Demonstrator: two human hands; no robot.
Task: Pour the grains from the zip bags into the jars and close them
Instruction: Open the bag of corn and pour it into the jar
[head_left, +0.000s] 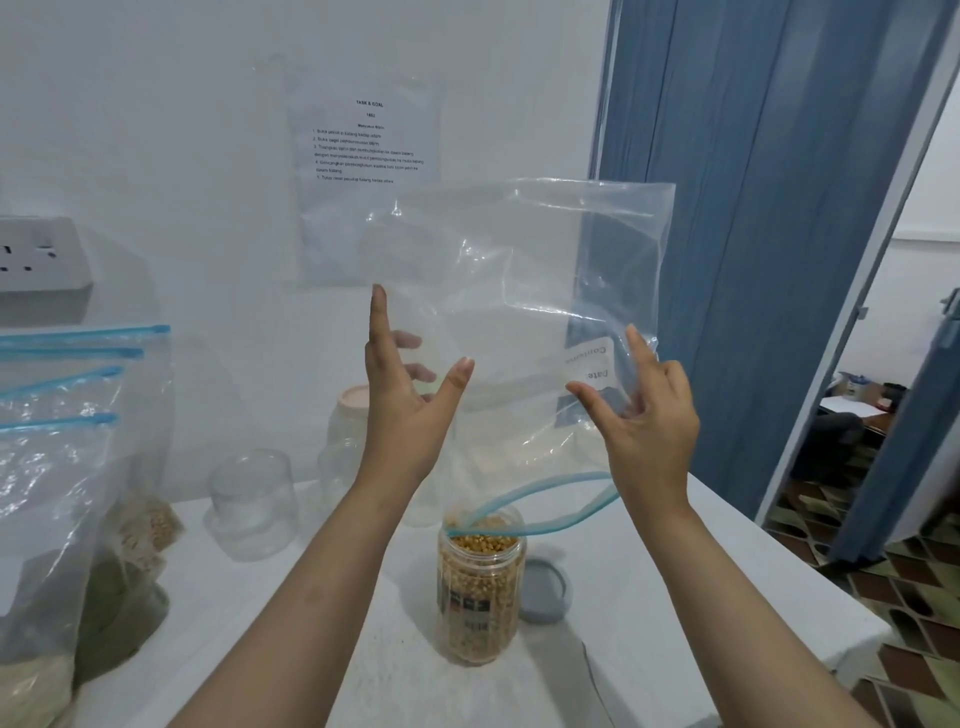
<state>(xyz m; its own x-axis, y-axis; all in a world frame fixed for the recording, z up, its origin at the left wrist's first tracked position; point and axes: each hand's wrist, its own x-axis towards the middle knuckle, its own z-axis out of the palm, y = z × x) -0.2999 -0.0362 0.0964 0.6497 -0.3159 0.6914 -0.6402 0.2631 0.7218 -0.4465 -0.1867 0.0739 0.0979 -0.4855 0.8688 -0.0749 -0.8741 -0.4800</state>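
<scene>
A white desk (675, 597) carried an open jar (480, 582) filled with yellow grains. Just right of the jar lay a grey lid (545, 584). Behind and left of the jar stood two clear empty jars (253, 504); far left leaned zip bags (52, 467) of grain.

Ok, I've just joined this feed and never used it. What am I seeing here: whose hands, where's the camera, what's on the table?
One camera, worn on a person's head, looks down at their bare hands. The left hand and right hand hold an upturned, emptied clear plastic zip bag, its blue zip mouth over an open clear jar of yellow grains on the white table. A grey round lid lies beside the jar. Behind stand two empty clear jars; at left, full zip bags.
</scene>
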